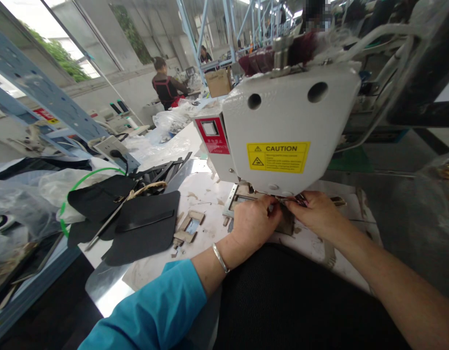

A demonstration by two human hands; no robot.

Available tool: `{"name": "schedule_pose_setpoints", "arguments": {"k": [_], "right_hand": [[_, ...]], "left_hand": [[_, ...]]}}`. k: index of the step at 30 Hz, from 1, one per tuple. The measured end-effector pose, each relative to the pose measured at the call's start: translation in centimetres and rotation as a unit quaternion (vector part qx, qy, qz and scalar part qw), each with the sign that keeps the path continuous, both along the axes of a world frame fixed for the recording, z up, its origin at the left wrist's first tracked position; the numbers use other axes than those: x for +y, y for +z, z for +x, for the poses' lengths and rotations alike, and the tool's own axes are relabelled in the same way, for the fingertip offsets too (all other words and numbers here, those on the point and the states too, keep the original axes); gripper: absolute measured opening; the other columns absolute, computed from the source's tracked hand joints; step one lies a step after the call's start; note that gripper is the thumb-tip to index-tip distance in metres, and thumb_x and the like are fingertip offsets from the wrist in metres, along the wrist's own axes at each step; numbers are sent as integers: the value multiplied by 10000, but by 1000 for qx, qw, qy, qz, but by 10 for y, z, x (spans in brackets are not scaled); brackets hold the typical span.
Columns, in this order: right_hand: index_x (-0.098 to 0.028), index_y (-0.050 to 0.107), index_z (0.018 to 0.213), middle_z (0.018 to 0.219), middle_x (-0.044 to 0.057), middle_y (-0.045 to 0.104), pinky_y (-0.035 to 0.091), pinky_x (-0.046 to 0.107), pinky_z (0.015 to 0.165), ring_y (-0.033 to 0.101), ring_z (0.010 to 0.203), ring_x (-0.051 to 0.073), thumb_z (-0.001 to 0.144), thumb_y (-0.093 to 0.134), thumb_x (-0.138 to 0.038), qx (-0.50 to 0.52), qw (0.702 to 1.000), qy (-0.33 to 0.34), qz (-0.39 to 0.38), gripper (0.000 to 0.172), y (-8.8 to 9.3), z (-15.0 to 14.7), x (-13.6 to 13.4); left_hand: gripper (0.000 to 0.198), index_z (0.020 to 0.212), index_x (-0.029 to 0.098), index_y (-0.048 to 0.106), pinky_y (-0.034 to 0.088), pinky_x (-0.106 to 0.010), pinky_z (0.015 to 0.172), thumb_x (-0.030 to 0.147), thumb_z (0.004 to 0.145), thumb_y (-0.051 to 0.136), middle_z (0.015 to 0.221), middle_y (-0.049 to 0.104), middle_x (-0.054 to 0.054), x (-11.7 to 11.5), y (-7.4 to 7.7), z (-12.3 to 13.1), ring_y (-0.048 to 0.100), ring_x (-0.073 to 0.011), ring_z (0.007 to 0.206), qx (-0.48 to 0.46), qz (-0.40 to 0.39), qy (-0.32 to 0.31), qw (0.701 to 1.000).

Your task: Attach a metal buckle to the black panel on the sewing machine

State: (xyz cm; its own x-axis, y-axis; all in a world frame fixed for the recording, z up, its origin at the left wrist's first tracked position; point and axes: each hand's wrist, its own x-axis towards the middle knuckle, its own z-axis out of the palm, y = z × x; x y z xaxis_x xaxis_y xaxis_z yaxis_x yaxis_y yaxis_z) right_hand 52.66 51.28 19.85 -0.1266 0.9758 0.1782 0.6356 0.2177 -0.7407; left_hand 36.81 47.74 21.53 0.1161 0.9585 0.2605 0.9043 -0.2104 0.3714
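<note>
- Head view: my left grip (255,223) and right grip (314,214) meet at the metal sewing template (236,200) on the bench (206,194), just under the sewing machine head (283,126). Both curl inward, but I cannot tell whether either is clamped on anything.
- Black fabric panels (144,228) lie to their left, near small cut template pieces (186,228).
- A co-worker (166,83) is well off in the background.

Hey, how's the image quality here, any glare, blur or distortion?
In the head view, wide-angle distortion bows the pale blue metal rack; glare washes out the bright window and the shiny metal table edge; the white sewing machine head stays sharp; a pixelated blur patch covers part of the top edge.
</note>
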Motion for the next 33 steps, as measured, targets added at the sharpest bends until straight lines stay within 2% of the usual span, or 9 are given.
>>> {"name": "schedule_pose_setpoints", "arguments": {"k": [8,22,33], "right_hand": [[-238,759,758,716,27,740,489,300,606,708,710,240,739,557,-220,-10,1000,4,-1,204,4,-1,-1],[-232,755,774,745,28,746,535,310,668,714,740,248,760,586,-221,-6,1000,-15,-10,170,8,-1,-3],[-230,756,798,750,26,742,500,307,652,706,741,244,778,593,-212,-14,999,-14,-28,165,9,0,-3]], "left_hand": [[234,954,244,750,500,-305,663,313,891,535,812,764,-52,0,2,1,722,-240,759,15,-16,3,1000],[227,936,243,752,470,-275,623,309,872,545,768,753,-36,-2,1,1,690,-200,687,15,-14,8,1000],[221,922,234,744,486,-292,639,287,864,537,802,761,-46,0,1,2,711,-219,726,12,-15,2,1000]]}}
